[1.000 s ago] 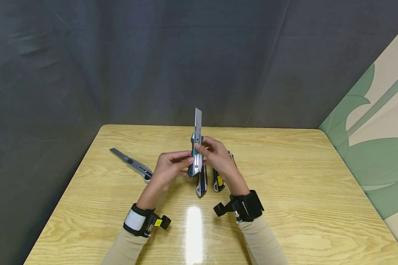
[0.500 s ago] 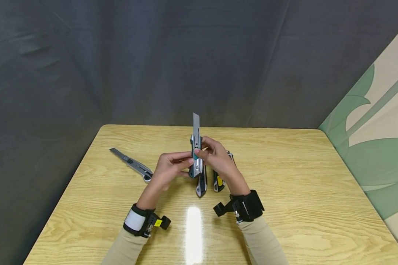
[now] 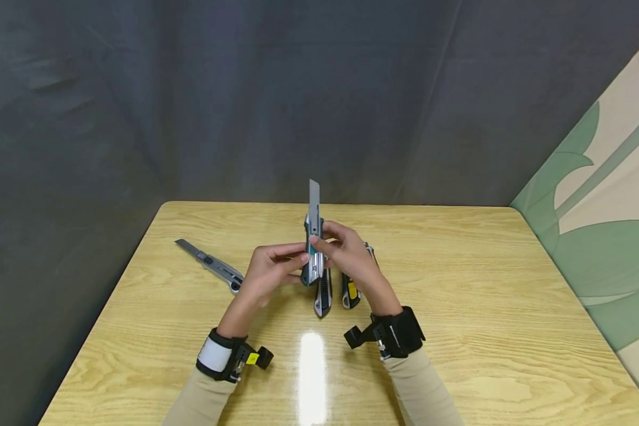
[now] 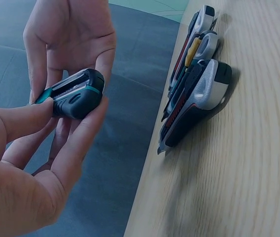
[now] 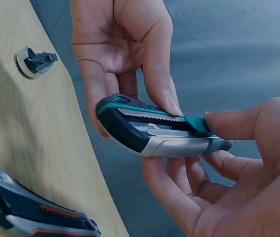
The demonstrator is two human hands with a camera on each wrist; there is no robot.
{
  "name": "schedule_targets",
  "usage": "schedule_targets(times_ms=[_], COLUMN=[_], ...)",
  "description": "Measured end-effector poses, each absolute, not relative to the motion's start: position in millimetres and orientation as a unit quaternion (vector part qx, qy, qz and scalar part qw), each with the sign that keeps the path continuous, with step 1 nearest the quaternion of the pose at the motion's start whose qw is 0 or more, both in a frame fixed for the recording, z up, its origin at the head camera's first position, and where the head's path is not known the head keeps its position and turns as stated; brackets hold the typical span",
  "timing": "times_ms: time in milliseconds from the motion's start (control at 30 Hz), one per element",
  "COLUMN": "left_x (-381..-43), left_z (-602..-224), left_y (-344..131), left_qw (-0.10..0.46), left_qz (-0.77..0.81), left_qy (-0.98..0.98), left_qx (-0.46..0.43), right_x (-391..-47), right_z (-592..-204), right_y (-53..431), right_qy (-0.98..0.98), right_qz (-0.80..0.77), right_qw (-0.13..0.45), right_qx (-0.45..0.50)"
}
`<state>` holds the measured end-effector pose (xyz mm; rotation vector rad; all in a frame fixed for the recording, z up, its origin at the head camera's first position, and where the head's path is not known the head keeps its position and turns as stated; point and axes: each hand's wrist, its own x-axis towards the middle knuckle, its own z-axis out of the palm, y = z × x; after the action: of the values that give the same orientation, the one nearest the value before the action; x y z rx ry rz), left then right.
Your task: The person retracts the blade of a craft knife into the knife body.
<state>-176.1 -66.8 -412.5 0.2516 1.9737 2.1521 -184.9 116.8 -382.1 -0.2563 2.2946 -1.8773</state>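
Above the table's middle, a snap-off utility knife [image 3: 313, 254] in black, silver and green is held up in both hands, its long blade [image 3: 314, 198] pointing away. My left hand [image 3: 268, 269] grips the rear end of its handle, thumb on top and fingers beneath. My right hand [image 3: 348, 251] pinches the front part, with the thumb at the green slider [image 5: 197, 124] in the right wrist view. From the left wrist view, the knife's rounded butt [image 4: 88, 101] shows between the fingers. The right hand partly hides the handle in the head view.
A grey utility knife [image 3: 213, 264] lies at left, blade out. Close below the hands lie a black and silver knife [image 3: 323, 296] and a yellow-marked one [image 3: 351, 293]. The left wrist view shows another knife [image 4: 206, 17] beyond. A dark curtain [image 3: 319, 100] hangs behind the wooden table [image 3: 484, 307].
Over the last second the held knife's blade tip has dropped slightly and shifted a little left. The right thumb has slid slightly down along the handle. Both hands keep their hold.
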Motion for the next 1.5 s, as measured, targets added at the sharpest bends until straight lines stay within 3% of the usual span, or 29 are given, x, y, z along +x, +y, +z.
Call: schedule_targets(times_ms=[400, 967, 1500], left_x=[-177.9, -176.3, -177.3], left_z=[-410.7, -413.4, -410.3], left_y=[-64.6, -67.9, -69.2], left_qw=[0.088, 0.105, 0.100], left_qz=[0.728, 0.736, 0.729], left_qy=[0.676, 0.665, 0.671], left_qx=[0.075, 0.078, 0.087], right_x=[-182.2, -183.5, -183.3], right_z=[-385.7, -388.6, -381.8], right_y=[116.7, 117.7, 118.4], right_qy=[0.759, 0.763, 0.750], right_qz=[-0.637, -0.627, -0.639], right_qw=[0.093, 0.096, 0.140], right_qx=[-0.094, -0.124, -0.099])
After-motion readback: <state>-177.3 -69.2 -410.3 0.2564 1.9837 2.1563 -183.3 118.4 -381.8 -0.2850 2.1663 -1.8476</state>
